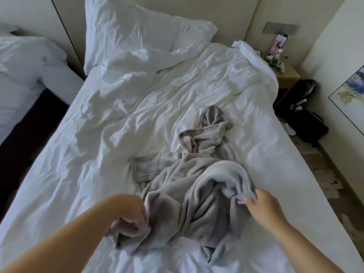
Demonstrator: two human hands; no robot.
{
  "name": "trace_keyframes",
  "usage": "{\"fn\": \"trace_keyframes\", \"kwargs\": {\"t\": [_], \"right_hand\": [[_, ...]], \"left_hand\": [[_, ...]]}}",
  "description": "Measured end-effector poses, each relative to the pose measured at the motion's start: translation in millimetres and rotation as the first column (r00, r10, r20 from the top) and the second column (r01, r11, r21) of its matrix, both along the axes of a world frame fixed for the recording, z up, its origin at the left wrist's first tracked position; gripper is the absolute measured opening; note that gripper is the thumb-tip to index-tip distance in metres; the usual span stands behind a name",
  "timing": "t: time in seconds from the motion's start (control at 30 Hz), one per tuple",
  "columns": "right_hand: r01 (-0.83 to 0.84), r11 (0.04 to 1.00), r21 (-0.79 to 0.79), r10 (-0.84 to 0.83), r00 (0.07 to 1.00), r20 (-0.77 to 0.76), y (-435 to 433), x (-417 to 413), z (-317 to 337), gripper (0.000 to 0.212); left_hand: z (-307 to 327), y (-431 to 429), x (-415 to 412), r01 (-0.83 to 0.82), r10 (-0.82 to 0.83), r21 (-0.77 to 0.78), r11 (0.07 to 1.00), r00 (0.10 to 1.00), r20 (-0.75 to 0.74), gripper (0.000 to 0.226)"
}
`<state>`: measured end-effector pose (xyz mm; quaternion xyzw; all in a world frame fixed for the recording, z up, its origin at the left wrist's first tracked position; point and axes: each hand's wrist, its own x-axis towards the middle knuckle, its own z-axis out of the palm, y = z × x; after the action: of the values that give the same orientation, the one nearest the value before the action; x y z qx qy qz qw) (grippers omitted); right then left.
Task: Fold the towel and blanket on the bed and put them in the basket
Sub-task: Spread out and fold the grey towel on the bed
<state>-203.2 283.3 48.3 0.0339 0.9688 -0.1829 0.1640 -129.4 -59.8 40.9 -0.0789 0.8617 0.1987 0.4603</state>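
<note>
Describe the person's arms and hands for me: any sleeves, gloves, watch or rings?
Both arms are bare. The left hand and right hand wear no gloves, and no sleeve shows up to the picture's edge. No watch, bracelet or ring is visible, though the fingers are slightly blurred.

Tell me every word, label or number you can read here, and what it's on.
None can be read.
Pink package on the nightstand: print too blurred.
Green-labelled bottles beside it: too small.
Grey cloth and white bedding: no writing visible.
</note>
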Motion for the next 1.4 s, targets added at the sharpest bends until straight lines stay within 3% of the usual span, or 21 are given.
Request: {"fn": "trace_keyframes", "kwargs": {"t": [0.03,0.07,0.13,0.2,0.23,0.3,0.33,0.43,0.53,0.63,0.83,0.9,1.0,1.13,1.17,1.2,1.23,1.27,1.3,1.37,1.4], "right_hand": [[-0.114,0.992,0.045,0.103,0.975,0.197,-6.8,-0.9,-16.5,0.015],[-0.176,0.983,0.043,0.159,0.951,0.266,-12.2,-7.0,-32.9,0.018],[-0.141,0.989,0.042,0.137,0.987,0.090,-23.0,-35.4,-57.2,0.010],[-0.069,0.997,0.041,0.073,0.991,-0.109,-37.9,-79.1,-80.0,0.039],[-0.050,0.998,0.049,0.053,0.997,-0.064,-47.6,-98.2,-93.4,0.061],[-0.064,0.996,0.057,0.055,0.988,0.145,-65.1,-127.4,-131.8,0.093],[-0.112,0.991,0.067,0.094,0.969,0.229,-72.6,-133.2,-156.5,0.092],[-0.342,0.913,0.221,0.259,0.907,0.333,-89.2,-121.9,-220.8,0.059],[-0.372,0.874,0.311,0.302,0.920,0.251,-98.6,-108.8,-245.1,0.039],[-0.301,0.935,0.187,0.224,0.911,0.348,-98.2,-80.2,-242.4,0.034],[-0.582,0.811,0.059,0.442,0.675,0.591,-105.3,45.7,-218.3,0.036],[-0.610,0.792,0.007,0.459,0.604,0.651,-100.6,105.2,-212.1,0.036],[-0.636,0.769,0.059,0.443,0.598,0.668,-96.1,181.6,-191.7,0.034],[-0.563,0.826,0.015,0.316,0.485,0.815,-106.3,197.5,-110.7,0.016],[-0.550,0.835,0.026,0.337,0.547,0.767,-113.7,169.6,-78.0,0.017],[-0.510,0.858,0.062,0.356,0.677,0.644,-123.4,128.3,-34.4,0.022],[-0.431,0.896,0.110,0.344,0.828,0.443,-134.6,76.4,24.4,0.026],[-0.324,0.941,0.101,0.300,0.933,0.196,-144.9,22.3,99.6,0.028],[-0.228,0.973,0.033,0.229,0.970,-0.079,-150.9,-21.6,185.5,0.033],[-0.179,0.974,-0.142,0.074,0.837,-0.542,-149.7,-67.6,351.3,0.067],[-0.208,0.971,-0.120,0.076,0.740,-0.669,-140.6,-70.9,417.3,0.089]], "left_hand": [[-16.4,2.2,-5.9,0.060,-0.060,-0.013,0.998,0.998,0.034,0.030],[-31.6,2.4,-16.0,0.001,-0.002,-0.008,1.000,0.998,-0.058,0.032],[-59.7,0.3,-46.2,-0.256,0.220,-0.048,0.965,0.898,-0.381,0.043],[-86.6,0.0,-80.6,-0.393,0.331,-0.008,0.919,0.786,-0.522,0.063],[-101.6,-0.1,-96.6,-0.402,0.349,0.010,0.916,0.781,-0.519,0.079],[-137.5,3.6,-115.1,-0.363,0.333,0.008,0.932,0.846,-0.417,0.108],[-159.0,8.8,-114.8,-0.328,0.303,-0.009,0.945,0.884,-0.356,0.113],[-223.0,36.8,-83.1,-0.182,0.143,-0.182,0.966,0.968,-0.208,0.091],[-241.5,56.2,-74.4,0.042,-0.146,-0.353,0.935,0.951,-0.274,0.056],[-218.9,49.6,-72.1,0.141,-0.208,-0.242,0.960,0.939,-0.275,0.038],[-177.0,51.6,39.5,0.306,-0.308,-0.055,0.950,0.951,-0.024,0.037],[-166.7,55.1,76.9,0.299,-0.299,-0.032,0.954,0.954,0.010,0.034],[-141.0,61.1,113.0,0.325,-0.321,-0.024,0.945,0.942,0.094,0.032],[-73.9,54.1,110.6,0.255,-0.238,-0.081,0.964,0.956,0.169,0.035],[-40.8,42.5,93.9,0.148,-0.140,-0.120,0.982,0.987,0.078,0.037],[1.1,26.3,69.3,-0.019,0.007,-0.129,0.992,0.996,-0.093,0.038],[51.7,6.5,37.5,-0.193,0.158,-0.078,0.978,0.932,-0.325,0.039],[114.2,-16.4,2.9,-0.315,0.268,0.013,0.949,0.787,-0.556,0.038],[187.0,-40.5,-27.1,-0.375,0.331,0.112,0.920,0.594,-0.733,0.039],[331.1,-80.7,-56.5,-0.371,0.348,0.241,0.897,0.257,-0.902,0.066],[392.8,-96.6,-58.6,-0.377,0.348,0.273,0.885,0.146,-0.926,0.088]]}}
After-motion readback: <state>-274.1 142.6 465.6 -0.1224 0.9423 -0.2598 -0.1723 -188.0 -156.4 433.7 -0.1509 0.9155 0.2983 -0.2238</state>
